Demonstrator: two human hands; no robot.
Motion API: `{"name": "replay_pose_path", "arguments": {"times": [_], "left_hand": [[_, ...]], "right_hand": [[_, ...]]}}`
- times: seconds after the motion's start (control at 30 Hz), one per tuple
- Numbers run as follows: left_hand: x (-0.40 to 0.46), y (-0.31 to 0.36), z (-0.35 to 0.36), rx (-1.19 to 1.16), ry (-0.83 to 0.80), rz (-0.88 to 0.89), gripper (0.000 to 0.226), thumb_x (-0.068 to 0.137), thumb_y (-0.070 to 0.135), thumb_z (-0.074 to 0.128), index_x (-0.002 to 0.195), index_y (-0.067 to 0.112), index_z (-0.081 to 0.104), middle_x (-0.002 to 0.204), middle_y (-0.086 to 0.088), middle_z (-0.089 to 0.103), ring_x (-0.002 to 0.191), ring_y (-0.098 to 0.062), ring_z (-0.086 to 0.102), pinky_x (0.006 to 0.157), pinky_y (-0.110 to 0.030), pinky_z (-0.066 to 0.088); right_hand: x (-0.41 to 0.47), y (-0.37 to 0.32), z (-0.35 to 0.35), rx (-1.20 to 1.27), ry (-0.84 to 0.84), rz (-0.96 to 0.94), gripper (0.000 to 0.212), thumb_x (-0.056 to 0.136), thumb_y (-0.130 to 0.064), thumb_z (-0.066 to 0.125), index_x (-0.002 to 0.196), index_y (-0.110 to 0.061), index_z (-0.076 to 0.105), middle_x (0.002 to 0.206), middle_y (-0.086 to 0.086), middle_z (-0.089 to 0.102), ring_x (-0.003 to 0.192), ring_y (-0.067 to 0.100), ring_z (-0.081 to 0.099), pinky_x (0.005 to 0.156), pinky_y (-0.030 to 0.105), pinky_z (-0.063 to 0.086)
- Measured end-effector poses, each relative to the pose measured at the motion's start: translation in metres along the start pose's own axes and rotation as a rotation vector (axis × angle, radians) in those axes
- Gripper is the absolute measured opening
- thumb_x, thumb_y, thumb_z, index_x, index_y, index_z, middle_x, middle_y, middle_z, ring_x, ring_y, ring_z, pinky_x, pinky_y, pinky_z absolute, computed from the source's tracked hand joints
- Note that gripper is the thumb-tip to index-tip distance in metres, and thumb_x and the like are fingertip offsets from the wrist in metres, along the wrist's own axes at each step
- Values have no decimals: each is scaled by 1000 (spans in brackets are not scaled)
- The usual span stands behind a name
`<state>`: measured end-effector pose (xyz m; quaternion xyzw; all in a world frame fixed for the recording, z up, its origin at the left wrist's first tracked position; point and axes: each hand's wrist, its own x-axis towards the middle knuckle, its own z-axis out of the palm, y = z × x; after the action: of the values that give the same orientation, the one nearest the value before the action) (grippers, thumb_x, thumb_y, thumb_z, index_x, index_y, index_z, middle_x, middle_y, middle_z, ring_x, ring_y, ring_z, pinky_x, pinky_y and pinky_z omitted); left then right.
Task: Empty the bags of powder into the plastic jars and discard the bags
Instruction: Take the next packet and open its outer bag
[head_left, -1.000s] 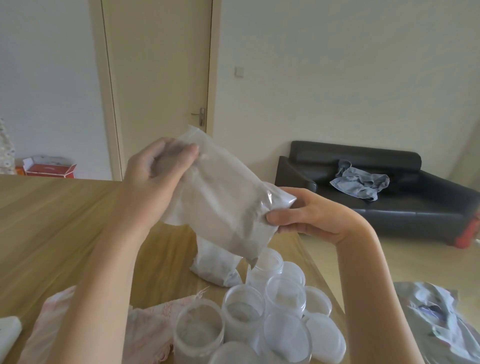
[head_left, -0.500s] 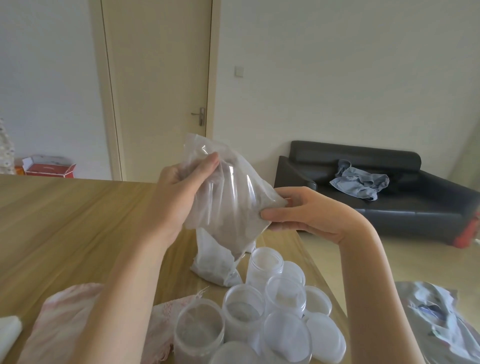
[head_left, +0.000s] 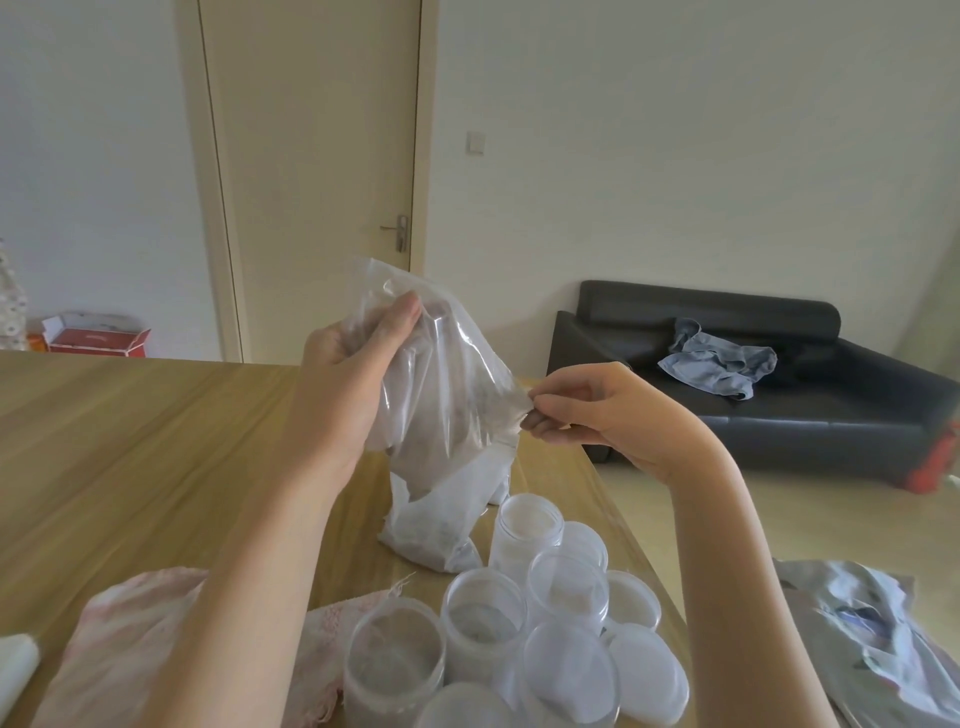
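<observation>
A clear plastic bag (head_left: 441, 384) with grey powder in its lower part hangs in the air above the table. My left hand (head_left: 353, 374) grips its upper left side with curled fingers. My right hand (head_left: 587, 410) pinches its right corner. Below it, another bag of powder (head_left: 436, 525) stands on the table. Several open plastic jars (head_left: 527, 530) are clustered at the table's near right; two of them (head_left: 478, 613) hold grey powder.
The wooden table (head_left: 130, 441) runs left. A pink cloth (head_left: 119, 649) lies at its near edge beside white jar lids (head_left: 647, 675). A black sofa (head_left: 779, 389) with blue clothing stands at the right; a door is behind.
The bag has turned from slanted to more upright and crumpled. My left hand dropped and moved right. My right hand shifted from holding the bag's lower end to pinching its corner.
</observation>
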<state>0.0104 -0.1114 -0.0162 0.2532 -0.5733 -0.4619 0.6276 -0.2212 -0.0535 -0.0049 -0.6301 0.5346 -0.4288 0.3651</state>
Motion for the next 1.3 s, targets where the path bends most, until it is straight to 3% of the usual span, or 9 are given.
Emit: {"name": "replay_pose_path", "arguments": {"times": [0.1,0.3,0.43,0.83,0.97,1.03,1.1,1.17,1.3], "left_hand": [[-1,2,1,-13,13,-8,20,83,51,71,78,34,80,79,12,75,84,-4,71,92,-31,50],[-3,6,4,-29,37,-18,21,80,51,69,75,35,80,78,12,74,85,-4,71,97,-34,51],[-3,6,3,-13,54,-10,23,87,45,68,71,33,79,75,12,71,82,-5,69,94,-31,50],[-2,6,1,-36,60,-25,20,77,51,70,74,34,80,79,12,75,85,-3,71,89,-26,52],[0,6,-2,26,47,22,19,78,54,69,72,38,79,77,15,75,81,3,71,72,-11,51],[0,5,-10,106,-4,69,20,83,54,69,79,38,80,82,7,78,85,1,71,73,-7,48],[0,5,-20,203,-114,81,24,89,52,66,91,33,81,92,-8,78,91,-11,72,82,-17,51],[-1,6,-23,248,-204,76,21,92,47,65,97,34,80,101,2,78,99,-10,72,86,-28,53],[-2,6,-17,221,-195,70,20,90,38,66,97,28,81,104,9,77,103,-7,71,88,-32,55]], "right_hand": [[0,-2,2,-63,11,10,16,96,-6,58,103,2,70,84,9,74,74,11,69,70,17,56],[-1,-5,7,-119,-3,7,18,97,-3,55,105,0,70,84,10,73,75,11,68,73,19,56],[-3,-7,4,-95,18,-6,17,97,-3,54,104,0,69,86,11,73,76,14,69,73,21,57],[2,-7,10,-326,84,-78,13,94,-11,59,93,-12,72,76,-1,73,72,9,68,74,19,55],[1,-11,8,-422,196,-123,13,92,-13,59,90,-17,71,73,-4,72,71,7,68,81,28,57],[-2,-13,6,-504,329,-174,13,90,-13,58,88,-18,70,73,-6,70,72,7,67,79,30,57],[-4,-16,4,-590,517,-240,14,89,-14,57,90,-18,70,78,-6,69,75,8,64,76,32,56],[-7,-19,1,-627,689,-323,13,91,-14,55,91,-15,68,82,-5,67,76,11,61,75,34,54],[-11,-22,-4,-656,694,-344,13,94,-14,54,92,-14,66,83,-6,65,76,10,60,73,33,53]]}}
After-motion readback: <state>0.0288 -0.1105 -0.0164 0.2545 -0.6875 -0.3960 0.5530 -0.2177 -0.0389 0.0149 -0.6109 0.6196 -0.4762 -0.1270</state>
